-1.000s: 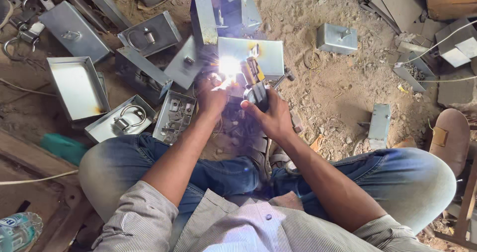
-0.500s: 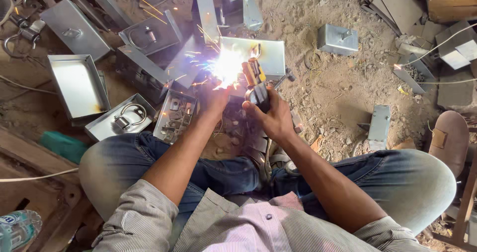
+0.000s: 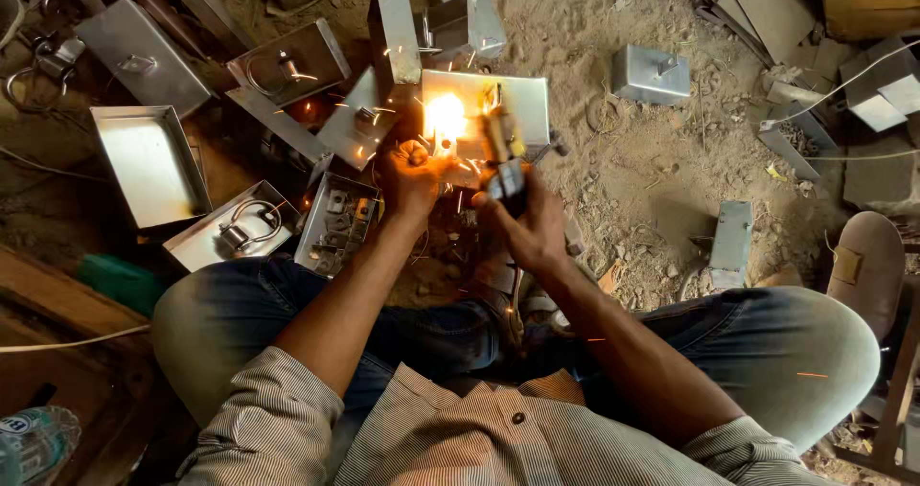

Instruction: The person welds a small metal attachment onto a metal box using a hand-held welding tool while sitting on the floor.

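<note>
Sparks [image 3: 446,117] flare at upper centre of the frame, against a flat metal box [image 3: 513,103] lying on the sandy ground. Left hand [image 3: 410,174] sits just below the glare, fingers curled onto a small part. Right hand [image 3: 532,222] has its fingers wrapped tight around a dark welding holder [image 3: 506,165]. Open metal trays [image 3: 149,165] lie at left.

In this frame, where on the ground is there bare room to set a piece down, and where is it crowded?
Bare sandy ground lies right of the lit metal box at the weld flash, bordered by the small grey box above and the upright box near the knee. Left of the left hand it is crowded: open tray, lidded boxes, a parts tray. The right hand holds the electrode holder.
</note>
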